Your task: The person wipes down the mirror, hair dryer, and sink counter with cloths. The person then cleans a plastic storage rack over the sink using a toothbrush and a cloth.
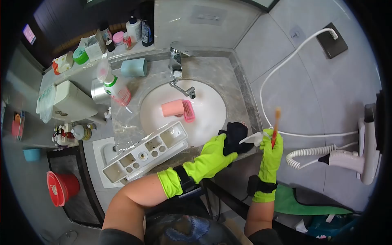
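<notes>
Both of my hands wear lime-green rubber gloves with black straps at the wrists. My left hand [214,157] is closed on a soft black cloth-like bundle [236,138] at the right front corner of the counter. To its right, my raised right hand [270,148] grips a slim red-handled stick [274,139] with a blurred orange tip pointing up, possibly a brush. A whitish thin piece [252,140] sticks out leftward from the same hand toward the bundle; its kind is unclear. Left of my left hand, a white compartment organizer [149,154] lies slanted across the sink's front rim.
In the white sink [208,118] lie a pink cup [172,108] and a pink mesh piece [188,111] below the faucet [175,61]. A spray bottle [117,87] and a blue cup [134,67] stand behind left. A hair dryer [347,159] hangs right, its cord near my right hand.
</notes>
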Motion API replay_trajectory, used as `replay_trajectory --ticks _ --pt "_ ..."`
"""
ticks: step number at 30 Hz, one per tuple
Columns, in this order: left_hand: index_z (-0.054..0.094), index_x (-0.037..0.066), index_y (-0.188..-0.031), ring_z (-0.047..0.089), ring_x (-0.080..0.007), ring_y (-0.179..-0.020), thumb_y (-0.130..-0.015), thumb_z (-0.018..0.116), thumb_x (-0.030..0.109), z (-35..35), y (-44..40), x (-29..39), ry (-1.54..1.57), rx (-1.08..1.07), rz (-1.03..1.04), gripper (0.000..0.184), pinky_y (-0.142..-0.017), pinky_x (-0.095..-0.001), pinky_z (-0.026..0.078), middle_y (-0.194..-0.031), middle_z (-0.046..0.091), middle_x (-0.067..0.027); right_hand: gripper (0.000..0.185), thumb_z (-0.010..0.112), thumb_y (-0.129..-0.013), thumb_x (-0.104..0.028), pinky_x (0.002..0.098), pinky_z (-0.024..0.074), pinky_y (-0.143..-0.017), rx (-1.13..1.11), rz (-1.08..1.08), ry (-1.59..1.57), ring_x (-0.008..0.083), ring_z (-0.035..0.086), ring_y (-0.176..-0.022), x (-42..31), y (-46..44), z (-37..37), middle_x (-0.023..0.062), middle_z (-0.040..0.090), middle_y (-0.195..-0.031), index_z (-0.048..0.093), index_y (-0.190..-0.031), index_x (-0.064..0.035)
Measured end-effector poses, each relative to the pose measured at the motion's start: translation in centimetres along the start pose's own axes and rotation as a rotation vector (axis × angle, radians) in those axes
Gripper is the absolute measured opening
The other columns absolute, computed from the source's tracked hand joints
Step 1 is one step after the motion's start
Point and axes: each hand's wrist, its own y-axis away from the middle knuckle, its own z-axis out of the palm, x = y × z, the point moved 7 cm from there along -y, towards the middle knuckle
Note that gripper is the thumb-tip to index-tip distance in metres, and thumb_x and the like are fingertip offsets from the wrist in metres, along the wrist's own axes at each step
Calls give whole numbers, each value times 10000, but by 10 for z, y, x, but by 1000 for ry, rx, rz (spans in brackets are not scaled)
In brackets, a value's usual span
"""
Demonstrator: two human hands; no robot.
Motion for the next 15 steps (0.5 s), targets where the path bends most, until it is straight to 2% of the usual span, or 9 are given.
replay_trajectory --ticks 3,4,7,8,11,12,13,15 --pt "367 -62 -1487 442 -405 -1364 -683 921 310 -16 15 23 253 89 249 1045 -1149 -474 338 -1451 466 -257 218 621 -984 -79 201 452 -566 -114 125 -292 79 573 -642 -4 13 16 35 628 -854 596 -1186 -2" --pt "392 -20 -1491 455 -356 -1369 -737 893 268 -26 20 32 228 129 338 950 -1122 -443 387 -1491 436 -233 197 623 -992 -104 196 444 -538 -184 157 -376 76 553 -610 -4 17 26 21 609 -830 598 -1171 -28" --pt "496 6 -1433 522 -330 -1313 -836 812 183 -40 22 32 523 25 364 698 -1059 -404 452 -1425 517 -208 191 613 -1000 -116 188 427 -515 -215 324 -528 73 545 -594 -6 37 64 17 609 -826 593 -1174 -39" --pt "629 -1 -1278 623 -237 -1120 -945 686 115 -54 23 32 330 90 467 357 -942 -330 501 -1235 636 -140 251 619 -1003 -141 175 400 -511 -221 393 -574 52 515 -585 -10 42 81 7 598 -818 582 -1236 -54" --pt "710 -12 -1102 617 -135 -1019 -991 643 108 -93 35 11 627 96 44 177 -912 -309 495 -1065 681 -71 345 624 -1007 -173 163 369 -510 -278 433 -450 32 472 -583 -10 44 107 -5 598 -823 556 -1327 -64" --pt "699 -22 -1080 562 -81 -858 -1029 591 174 -107 34 8 614 110 14 229 -766 -264 473 -950 655 -11 458 603 -1025 -239 153 343 -517 -441 336 -420 17 447 -600 -14 43 112 -19 597 -829 491 -1438 -75" --pt "717 18 -1078 554 -69 -799 -1021 605 231 -119 38 -2 585 96 -189 247 -716 -252 458 -898 654 9 484 569 -1043 -295 149 334 -528 -464 268 -359 16 440 -609 -24 43 111 -19 609 -844 483 -1464 -74" --pt "751 98 -1076 537 -45 -681 -1005 635 347 -154 62 5 529 76 -603 284 -617 -228 428 -794 652 50 467 549 -1051 -320 156 343 -544 -484 281 -236 15 447 -622 -28 44 110 -13 621 -861 522 -1446 -72"
